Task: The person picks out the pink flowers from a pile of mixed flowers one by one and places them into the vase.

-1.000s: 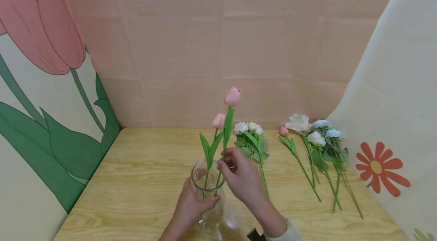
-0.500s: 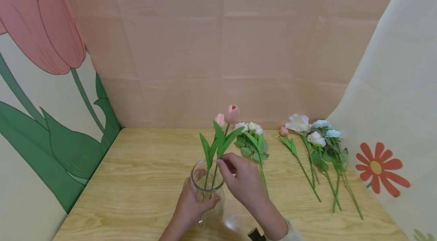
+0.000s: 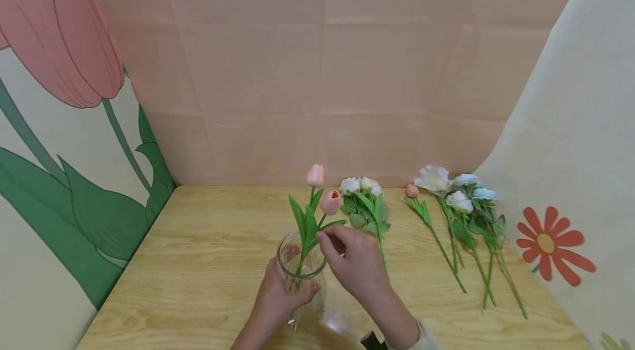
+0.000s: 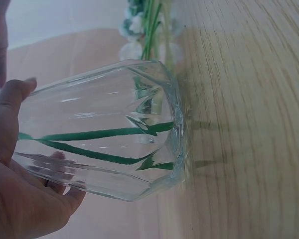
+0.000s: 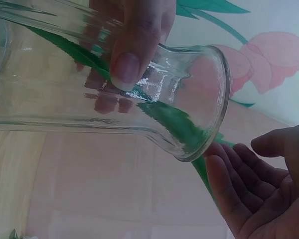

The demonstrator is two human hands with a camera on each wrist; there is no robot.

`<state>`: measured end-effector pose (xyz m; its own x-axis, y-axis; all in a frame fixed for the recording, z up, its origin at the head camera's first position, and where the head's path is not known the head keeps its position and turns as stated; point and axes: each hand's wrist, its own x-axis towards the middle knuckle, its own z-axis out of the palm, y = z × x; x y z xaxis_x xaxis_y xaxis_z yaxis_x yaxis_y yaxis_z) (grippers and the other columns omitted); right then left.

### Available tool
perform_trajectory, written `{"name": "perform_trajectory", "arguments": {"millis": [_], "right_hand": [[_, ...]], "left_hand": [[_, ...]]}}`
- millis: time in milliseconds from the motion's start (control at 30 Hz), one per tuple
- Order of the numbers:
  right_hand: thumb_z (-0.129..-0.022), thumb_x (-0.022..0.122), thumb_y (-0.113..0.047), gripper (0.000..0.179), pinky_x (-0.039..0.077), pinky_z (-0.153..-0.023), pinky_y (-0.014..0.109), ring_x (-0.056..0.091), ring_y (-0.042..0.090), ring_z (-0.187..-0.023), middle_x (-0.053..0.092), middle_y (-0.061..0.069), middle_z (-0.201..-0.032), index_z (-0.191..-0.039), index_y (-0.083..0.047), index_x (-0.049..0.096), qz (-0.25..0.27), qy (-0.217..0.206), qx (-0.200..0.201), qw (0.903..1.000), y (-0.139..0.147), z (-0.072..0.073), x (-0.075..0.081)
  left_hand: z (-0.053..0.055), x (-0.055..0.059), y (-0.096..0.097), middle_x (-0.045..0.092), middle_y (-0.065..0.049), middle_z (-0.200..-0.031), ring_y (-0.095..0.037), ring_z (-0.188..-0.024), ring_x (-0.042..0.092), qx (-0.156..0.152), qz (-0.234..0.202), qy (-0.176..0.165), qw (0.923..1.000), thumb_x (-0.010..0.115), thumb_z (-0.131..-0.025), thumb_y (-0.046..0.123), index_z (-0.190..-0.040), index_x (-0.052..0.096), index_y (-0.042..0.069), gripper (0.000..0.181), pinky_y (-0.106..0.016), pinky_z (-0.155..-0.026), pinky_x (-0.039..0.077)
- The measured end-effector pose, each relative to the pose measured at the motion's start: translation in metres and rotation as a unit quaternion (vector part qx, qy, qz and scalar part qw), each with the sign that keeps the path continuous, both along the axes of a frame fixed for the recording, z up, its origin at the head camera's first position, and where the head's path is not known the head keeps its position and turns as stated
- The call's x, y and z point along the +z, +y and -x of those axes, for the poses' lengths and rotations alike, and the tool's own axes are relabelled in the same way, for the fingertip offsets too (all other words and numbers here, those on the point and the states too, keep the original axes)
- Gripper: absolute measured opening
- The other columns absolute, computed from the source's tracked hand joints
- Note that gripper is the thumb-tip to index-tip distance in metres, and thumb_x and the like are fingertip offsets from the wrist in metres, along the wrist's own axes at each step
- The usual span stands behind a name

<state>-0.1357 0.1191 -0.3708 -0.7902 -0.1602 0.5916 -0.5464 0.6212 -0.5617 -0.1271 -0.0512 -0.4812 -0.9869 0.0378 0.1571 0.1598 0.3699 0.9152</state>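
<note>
My left hand (image 3: 278,295) grips the clear glass vase (image 3: 317,290) round its side, thumb toward me. Two pink tulips stand in it: a taller one (image 3: 315,175) and a lower one (image 3: 331,202) that leans right above the rim. In the left wrist view their green stems (image 4: 94,134) reach down to the vase's base, which is at the wooden table. My right hand (image 3: 354,262) is beside the mouth of the vase. Its fingertips (image 5: 214,162) touch a green leaf (image 5: 177,124) at the rim, with the thumb apart from them in the right wrist view.
White roses (image 3: 367,187) with another green stem lie behind my right hand. Farther right on the wooden table (image 3: 213,240) are a pink tulip (image 3: 412,190), a large white flower (image 3: 433,179) and pale blue flowers (image 3: 468,180). A pink cloth (image 3: 297,63) hangs behind.
The right-hand tulip has slid down into the vase past my right hand's fingers, its bloom sinking below the other tulip's. My left hand keeps its hold on the vase.
</note>
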Motion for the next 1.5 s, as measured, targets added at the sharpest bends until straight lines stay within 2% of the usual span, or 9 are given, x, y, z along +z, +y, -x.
{"name": "perform_trajectory", "arguments": {"millis": [300,533,800,1100,1333,1500], "right_hand": [[-0.091,0.074,-0.009,0.008,0.053,-0.055,0.017,0.058,-0.005,-0.06,0.069,-0.011,-0.071,-0.085,-0.014,0.075,-0.001,0.018,-0.003,0.9998,0.001,0.0,-0.001],[-0.091,0.074,-0.008,0.01,0.051,-0.054,0.017,0.054,-0.005,-0.058,0.066,-0.012,-0.068,-0.083,-0.015,0.074,0.002,0.017,-0.002,0.9999,0.003,-0.001,-0.001],[-0.089,0.075,-0.008,0.008,0.051,-0.054,0.017,0.055,-0.004,-0.059,0.067,-0.01,-0.069,-0.084,-0.013,0.075,-0.011,0.03,-0.024,0.9992,0.01,0.002,-0.002],[-0.091,0.073,-0.009,0.007,0.05,-0.052,0.019,0.053,-0.003,-0.056,0.064,-0.012,-0.066,-0.085,-0.012,0.076,-0.008,0.002,-0.036,0.9993,0.02,0.004,-0.001],[-0.092,0.073,-0.011,0.008,0.048,-0.052,0.019,0.051,-0.002,-0.055,0.062,-0.012,-0.065,-0.084,-0.012,0.075,-0.019,-0.005,-0.052,0.9985,0.028,0.006,-0.001],[-0.092,0.073,-0.011,0.006,0.05,-0.054,0.02,0.054,0.0,-0.058,0.065,-0.011,-0.068,-0.086,-0.012,0.076,-0.017,-0.016,-0.063,0.9977,0.033,0.007,-0.002]], "left_hand": [[-0.001,0.0,0.0,0.053,-0.014,-0.135,-0.038,-0.127,0.052,0.003,0.007,0.015,0.9999,0.091,-0.071,0.037,-0.14,0.047,0.017,0.084,-0.059,-0.104,0.044],[0.0,0.001,-0.001,0.052,-0.014,-0.135,-0.039,-0.127,0.051,-0.002,0.008,0.011,0.9999,0.091,-0.072,0.038,-0.14,0.046,0.018,0.084,-0.06,-0.104,0.044],[-0.001,0.003,-0.001,0.051,-0.015,-0.137,-0.04,-0.13,0.049,-0.008,0.009,0.01,0.9999,0.09,-0.073,0.04,-0.141,0.046,0.017,0.083,-0.063,-0.105,0.043],[-0.003,0.004,0.0,0.053,-0.017,-0.135,-0.041,-0.127,0.052,0.002,0.02,0.021,0.9996,0.091,-0.072,0.038,-0.14,0.048,0.017,0.083,-0.063,-0.104,0.044],[-0.003,0.002,0.0,0.053,-0.014,-0.136,-0.038,-0.127,0.052,0.004,0.022,0.02,0.9996,0.09,-0.071,0.041,-0.14,0.047,0.019,0.084,-0.062,-0.104,0.045],[-0.003,0.002,0.0,0.053,-0.014,-0.136,-0.037,-0.127,0.053,0.004,0.025,0.023,0.9994,0.09,-0.071,0.04,-0.14,0.046,0.018,0.085,-0.061,-0.104,0.045]]}}
